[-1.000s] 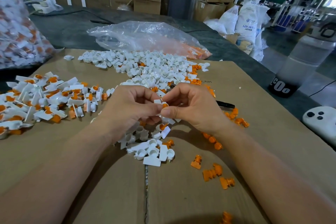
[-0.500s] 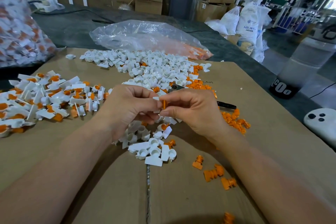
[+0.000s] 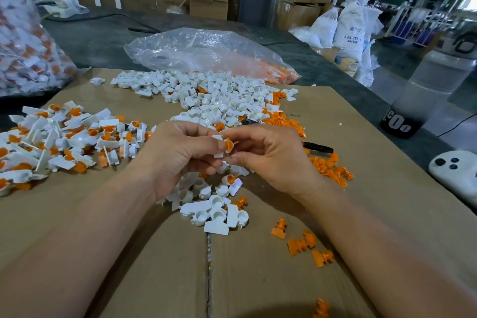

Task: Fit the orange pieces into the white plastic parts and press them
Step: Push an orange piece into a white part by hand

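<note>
My left hand (image 3: 180,155) pinches a small white plastic part (image 3: 218,154) above the middle of the cardboard. My right hand (image 3: 268,155) pinches an orange piece (image 3: 228,144) that sits against that white part. Both hands meet at the fingertips. Below them lies a small heap of white parts (image 3: 214,204). A big pile of white parts (image 3: 216,98) spreads behind the hands. Loose orange pieces (image 3: 327,165) lie to the right, and a few more orange pieces (image 3: 302,242) lie near my right forearm. Fitted white-and-orange parts (image 3: 59,137) are heaped on the left.
A clear plastic bag (image 3: 206,51) with orange pieces lies at the back. A full bag of fitted parts (image 3: 25,46) stands far left. A black and red tool (image 3: 317,147) lies behind my right hand. A white controller (image 3: 456,175) and a tall bottle (image 3: 428,90) sit at the right.
The hands have stayed together over the cardboard. The orange piece between the fingertips now shows more plainly against the white part.
</note>
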